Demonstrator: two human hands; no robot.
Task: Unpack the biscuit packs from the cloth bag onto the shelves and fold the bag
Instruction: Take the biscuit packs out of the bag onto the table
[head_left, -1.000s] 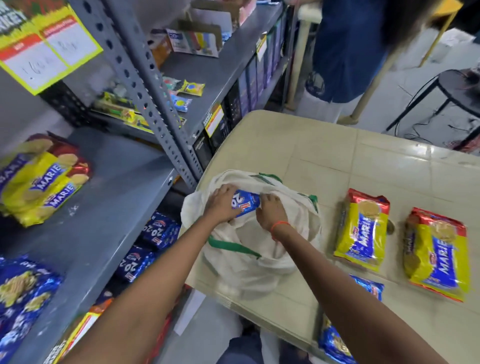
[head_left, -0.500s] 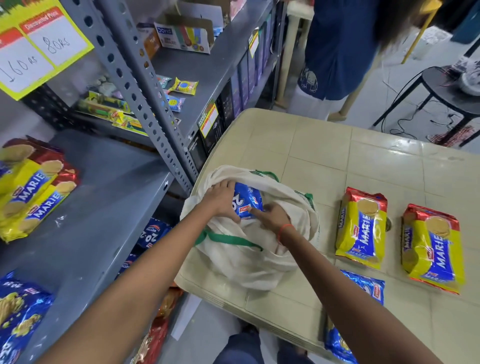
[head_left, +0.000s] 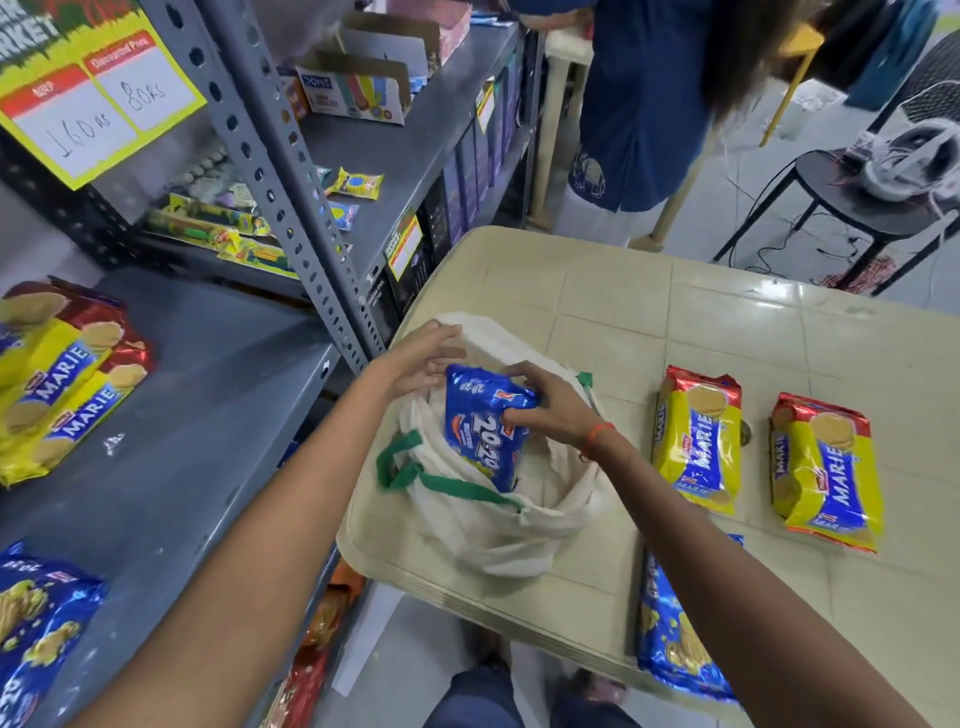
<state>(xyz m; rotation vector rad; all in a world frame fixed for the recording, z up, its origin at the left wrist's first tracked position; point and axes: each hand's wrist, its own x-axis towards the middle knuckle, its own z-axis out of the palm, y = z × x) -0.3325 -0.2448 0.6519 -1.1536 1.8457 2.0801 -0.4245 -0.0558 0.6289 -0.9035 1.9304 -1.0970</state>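
Observation:
A cream cloth bag (head_left: 498, 525) with green handles lies open on the beige table (head_left: 649, 322), near its left corner. A blue 20-20 biscuit pack (head_left: 480, 431) stands half out of the bag's mouth. My right hand (head_left: 550, 410) grips the pack's upper right side. My left hand (head_left: 423, 358) rests with spread fingers on the bag's far rim, touching the pack's top left. Two yellow Marie packs (head_left: 698, 441) (head_left: 826, 462) lie on the table to the right. Another blue pack (head_left: 675, 639) lies by the near edge, partly under my right forearm.
A grey metal shelf (head_left: 171, 441) on the left holds Marie packs (head_left: 57, 374) and a blue pack (head_left: 36, 634). Its slotted upright (head_left: 291, 208) stands just left of the bag. A person in blue (head_left: 649, 104) stands beyond the table, beside a black stool (head_left: 862, 202).
The blue pack has come further up out of the bag. My right hand shifted from the bag's edge onto the pack; my left hand opened and moved to the far rim.

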